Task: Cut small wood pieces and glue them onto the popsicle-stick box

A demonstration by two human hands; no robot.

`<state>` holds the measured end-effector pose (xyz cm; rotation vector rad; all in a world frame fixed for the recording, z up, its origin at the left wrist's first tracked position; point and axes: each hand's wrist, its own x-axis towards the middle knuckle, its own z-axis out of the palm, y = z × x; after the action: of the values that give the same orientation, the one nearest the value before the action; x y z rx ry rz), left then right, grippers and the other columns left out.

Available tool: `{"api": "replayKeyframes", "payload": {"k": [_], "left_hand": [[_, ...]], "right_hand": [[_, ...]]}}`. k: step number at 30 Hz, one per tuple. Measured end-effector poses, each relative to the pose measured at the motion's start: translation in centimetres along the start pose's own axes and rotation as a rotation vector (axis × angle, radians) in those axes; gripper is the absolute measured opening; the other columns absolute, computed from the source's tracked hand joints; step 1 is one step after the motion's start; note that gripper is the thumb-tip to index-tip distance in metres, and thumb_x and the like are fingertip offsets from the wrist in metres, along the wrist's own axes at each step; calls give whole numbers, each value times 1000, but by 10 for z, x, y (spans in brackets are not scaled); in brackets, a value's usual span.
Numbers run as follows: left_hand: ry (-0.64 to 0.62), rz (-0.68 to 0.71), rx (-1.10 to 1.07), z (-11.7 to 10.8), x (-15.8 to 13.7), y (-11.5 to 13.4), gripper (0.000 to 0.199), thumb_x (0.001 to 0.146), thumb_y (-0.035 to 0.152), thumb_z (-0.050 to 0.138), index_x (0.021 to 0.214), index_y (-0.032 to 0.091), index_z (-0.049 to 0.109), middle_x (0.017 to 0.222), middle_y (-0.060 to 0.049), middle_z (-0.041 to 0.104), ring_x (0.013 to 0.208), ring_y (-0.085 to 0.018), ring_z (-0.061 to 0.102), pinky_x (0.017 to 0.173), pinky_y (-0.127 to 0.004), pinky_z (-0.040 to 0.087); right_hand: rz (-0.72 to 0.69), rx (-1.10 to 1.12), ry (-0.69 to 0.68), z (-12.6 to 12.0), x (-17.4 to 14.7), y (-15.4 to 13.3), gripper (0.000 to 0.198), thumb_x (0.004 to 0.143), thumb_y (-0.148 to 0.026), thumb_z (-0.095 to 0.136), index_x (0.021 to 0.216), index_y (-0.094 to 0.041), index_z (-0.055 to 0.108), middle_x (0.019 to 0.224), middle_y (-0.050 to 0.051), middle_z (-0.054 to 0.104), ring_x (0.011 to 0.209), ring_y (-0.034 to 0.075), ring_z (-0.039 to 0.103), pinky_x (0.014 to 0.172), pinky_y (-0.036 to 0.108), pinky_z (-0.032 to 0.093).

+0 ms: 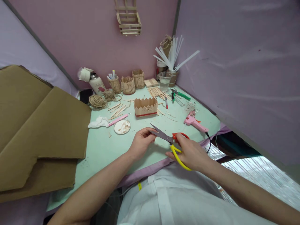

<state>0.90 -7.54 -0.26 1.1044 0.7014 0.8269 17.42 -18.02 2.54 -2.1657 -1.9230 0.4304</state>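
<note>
My right hand [191, 151] grips a pair of scissors [165, 137] by its red and yellow handles, the blades pointing left and slightly parted. At the blade tips, my left hand [142, 142] is closed in a pinch; whatever its fingers hold is hidden or too small to name. Just beyond the hands stands a small wooden box [145, 107] with a jagged top edge and a red strip along its base. A round white dish [122, 127] with small wood bits lies left of the box, beside a pink pen-like tool [118, 120].
A pink glue gun [195, 123] lies at the right, its cord over the edge. Green-handled pliers [182, 94], craft sticks [158, 93] and a plastic cup of water [165, 82] are farther back. Twine [97, 102] sits at the left, near large cardboard [63, 122].
</note>
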Motion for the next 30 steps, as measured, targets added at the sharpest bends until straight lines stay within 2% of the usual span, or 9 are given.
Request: {"api": "replayKeyframes", "payload": {"k": [10, 15, 19, 22, 26, 28, 30], "left_hand": [[-27, -31, -9, 1, 0, 2, 8, 65, 18, 65, 73, 16, 66, 61, 2, 56, 57, -7, 42, 56, -21, 33], [-71, -99, -29, 0, 0, 2, 9, 64, 20, 66, 72, 15, 67, 64, 1, 58, 58, -8, 44, 57, -22, 34], [-65, -184, -58, 1, 0, 5, 16, 63, 25, 72, 73, 15, 66, 66, 0, 58, 57, -7, 45, 56, -21, 33], [-93, -251, -79, 1, -1, 8, 21, 62, 29, 74, 72, 14, 64, 63, 1, 55, 56, -6, 45, 55, -20, 33], [-157, -322, -71, 2, -1, 10, 25, 60, 32, 75, 72, 13, 64, 60, 2, 53, 53, -5, 42, 54, -20, 31], [-179, -357, -56, 2, -2, 9, 25, 60, 31, 75, 73, 13, 64, 61, 2, 53, 54, -5, 42, 54, -21, 31], [-195, -382, -43, 1, -2, 9, 25, 60, 31, 75, 72, 12, 64, 61, 1, 53, 54, -5, 42, 54, -21, 31]], "right_hand": [[20, -34, -42, -3, -2, -2, 28, 81, -49, 49, 81, -23, 40, 59, -2, 54, 51, 16, 51, 47, 24, 19], [15, 89, -70, 1, -4, 2, 24, 83, -43, 49, 78, -23, 37, 63, -1, 57, 54, 17, 53, 48, 24, 23], [13, 299, -89, 5, 0, 9, 24, 83, -39, 49, 72, -23, 34, 61, -3, 54, 53, 13, 48, 49, 23, 27], [23, 479, -6, 5, 7, 10, 32, 78, -43, 55, 69, -24, 32, 60, -5, 49, 53, 12, 43, 50, 23, 31], [-26, 734, 135, 5, 15, -1, 27, 76, -41, 59, 80, -23, 39, 83, 0, 60, 55, 10, 42, 53, 24, 35], [-63, 802, 183, 7, 18, -8, 24, 78, -38, 58, 83, -23, 40, 92, 2, 61, 55, 10, 41, 53, 24, 35], [-83, 815, 215, 11, 19, -14, 23, 78, -38, 57, 85, -23, 41, 92, 3, 61, 55, 10, 39, 53, 24, 35]]}}
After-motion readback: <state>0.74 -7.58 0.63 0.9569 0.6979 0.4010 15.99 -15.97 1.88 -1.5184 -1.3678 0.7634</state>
